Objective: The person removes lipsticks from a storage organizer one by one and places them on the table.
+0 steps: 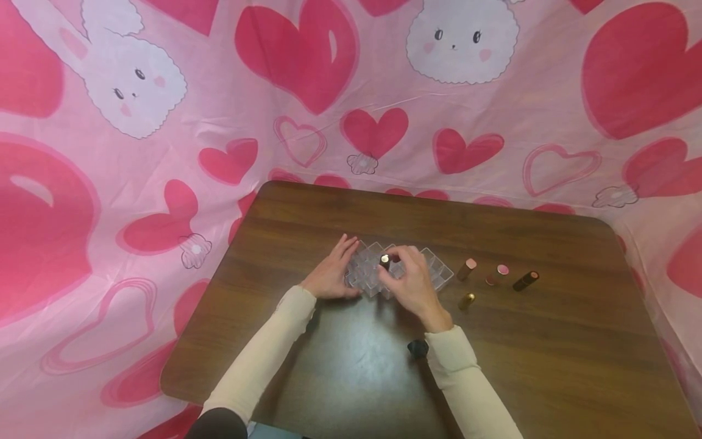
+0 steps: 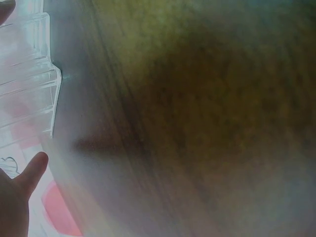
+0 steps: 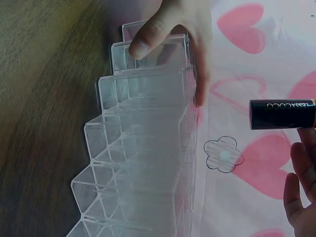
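A clear stepped plastic organizer (image 1: pixel 439 268) with many small compartments stands on the table. My left hand (image 1: pixel 331 274) is at its left end, thumb and fingers fairly straight and spread. In the right wrist view that thumb (image 3: pixel 140 49) overlaps the organizer's clear wall (image 3: pixel 148 123); contact is hard to tell. My right hand (image 1: pixel 408 280) pinches a black lipstick tube (image 1: pixel 385 263) above the compartments. The tube (image 3: pixel 281 114) carries pale lettering, and its gripped end runs out of the right wrist view. The left wrist view catches a finger (image 2: pixel 32 173) beside the organizer.
To the right on the brown table (image 1: pixel 340 378) are a pink-topped lipstick (image 1: pixel 467 269), another pink-topped tube (image 1: pixel 497 274), a dark tube (image 1: pixel 526 280) and a short gold tube (image 1: pixel 467 300). A pink heart-patterned cloth (image 1: pixel 373 73) hangs behind.
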{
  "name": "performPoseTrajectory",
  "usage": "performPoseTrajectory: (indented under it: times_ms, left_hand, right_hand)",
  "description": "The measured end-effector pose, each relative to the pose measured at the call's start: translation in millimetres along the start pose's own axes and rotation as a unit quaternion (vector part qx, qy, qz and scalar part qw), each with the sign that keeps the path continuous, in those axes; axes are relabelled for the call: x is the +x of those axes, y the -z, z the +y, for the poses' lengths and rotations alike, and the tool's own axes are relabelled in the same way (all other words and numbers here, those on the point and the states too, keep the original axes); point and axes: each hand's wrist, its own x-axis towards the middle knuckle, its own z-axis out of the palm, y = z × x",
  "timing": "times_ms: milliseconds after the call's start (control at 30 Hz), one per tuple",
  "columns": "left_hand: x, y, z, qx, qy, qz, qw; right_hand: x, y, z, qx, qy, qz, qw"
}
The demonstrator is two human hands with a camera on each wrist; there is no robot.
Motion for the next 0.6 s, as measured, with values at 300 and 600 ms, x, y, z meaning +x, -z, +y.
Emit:
performPoseTrajectory:
  times_ms: [300,600]
  left_hand:
    - [-0.8,1.2,1.5,0.006,-0.003,0.001,1.0]
    - [-0.5,0.8,2.4,-0.003,0.004,-0.001,1.0]
  right_hand:
    - [-1.2,7,2,-0.001,-0.005,0.01,0.9999]
    - [-3.1,18,3,-0.01,-0.021,0.017,0.9996]
